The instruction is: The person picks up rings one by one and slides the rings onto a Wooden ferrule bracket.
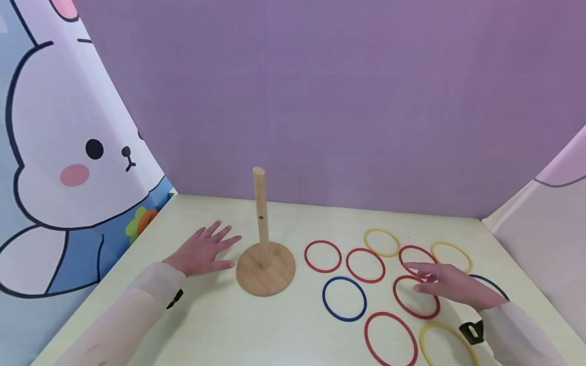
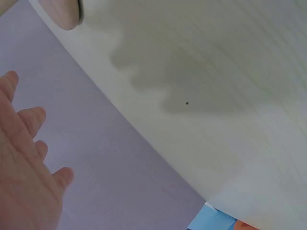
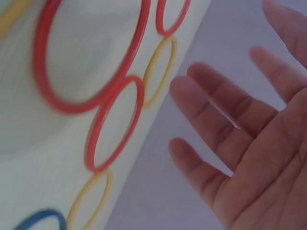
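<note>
A wooden post (image 1: 262, 213) rises from a round wooden base (image 1: 256, 279) left of the table's middle. Just left of that base hovers my left hand (image 1: 203, 251), fingers spread and holding nothing. Its shadow falls on the tabletop in the left wrist view, where a rounded edge of the base (image 2: 64, 12) shows at the top. On the right, my empty right hand (image 1: 450, 284) is over the scattered rings, fingers loosely bent. Nearest to it lie two red rings, one partly under the fingertips. The right wrist view shows the palm (image 3: 268, 158) beside red rings (image 3: 41, 62).
Several red, yellow and blue rings lie flat on the pale table (image 1: 206, 330), among them a blue ring (image 1: 323, 297) nearer the post. A purple panel (image 1: 320, 101) stands behind, and a rabbit-printed panel (image 1: 46, 112) borders the left. Another panel (image 1: 545, 223) borders the right.
</note>
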Available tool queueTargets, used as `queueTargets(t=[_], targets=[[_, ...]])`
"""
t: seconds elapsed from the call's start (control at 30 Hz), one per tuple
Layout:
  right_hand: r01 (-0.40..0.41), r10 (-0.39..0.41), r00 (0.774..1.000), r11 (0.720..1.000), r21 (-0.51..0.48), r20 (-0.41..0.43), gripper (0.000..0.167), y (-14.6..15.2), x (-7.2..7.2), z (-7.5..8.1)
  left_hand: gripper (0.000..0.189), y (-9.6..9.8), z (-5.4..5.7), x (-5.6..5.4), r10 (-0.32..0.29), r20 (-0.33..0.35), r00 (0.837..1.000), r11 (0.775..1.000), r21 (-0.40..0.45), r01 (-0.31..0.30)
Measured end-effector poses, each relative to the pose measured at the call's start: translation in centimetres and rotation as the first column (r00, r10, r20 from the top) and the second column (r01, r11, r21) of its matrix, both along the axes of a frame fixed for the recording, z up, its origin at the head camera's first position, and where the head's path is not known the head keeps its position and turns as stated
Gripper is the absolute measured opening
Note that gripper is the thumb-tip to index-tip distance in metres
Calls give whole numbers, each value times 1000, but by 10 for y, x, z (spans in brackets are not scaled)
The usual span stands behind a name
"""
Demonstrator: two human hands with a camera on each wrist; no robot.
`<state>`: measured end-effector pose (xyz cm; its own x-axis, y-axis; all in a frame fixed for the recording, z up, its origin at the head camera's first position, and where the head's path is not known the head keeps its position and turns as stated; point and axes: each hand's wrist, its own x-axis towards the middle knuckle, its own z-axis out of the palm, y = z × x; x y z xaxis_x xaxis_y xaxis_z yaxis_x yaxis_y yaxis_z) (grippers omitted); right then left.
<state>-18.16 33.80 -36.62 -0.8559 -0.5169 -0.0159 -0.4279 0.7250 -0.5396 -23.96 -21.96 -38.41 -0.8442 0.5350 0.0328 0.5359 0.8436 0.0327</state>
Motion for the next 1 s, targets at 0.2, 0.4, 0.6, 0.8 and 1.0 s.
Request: queueTargets(t=[0.2, 0.4, 0.6, 0.8, 1.0], targets=[[-88, 100, 965, 994, -62, 243, 38, -14, -13, -4, 73, 6, -2, -3, 6, 87, 996, 1000, -30, -4], [-109, 111, 940, 994, -26, 323, 34, -33, -17, -8, 79, 12, -3, -5, 27, 153, 988, 999, -49, -20], [-96, 98, 932, 995, -23, 349, 34, -41, -15, -17, 81, 16, -3, -6, 3, 177, 984, 999, -47, 5], [-112, 104, 938, 994, 5, 332, 32, -48, -9, -23, 80, 22, -2, -4, -42, 142, 989, 997, -55, 50], [-173, 147, 943, 983, 61, 299, 32, -54, -9, -27, 82, 23, -4, -2, -41, 166, 985, 998, -43, 49]])
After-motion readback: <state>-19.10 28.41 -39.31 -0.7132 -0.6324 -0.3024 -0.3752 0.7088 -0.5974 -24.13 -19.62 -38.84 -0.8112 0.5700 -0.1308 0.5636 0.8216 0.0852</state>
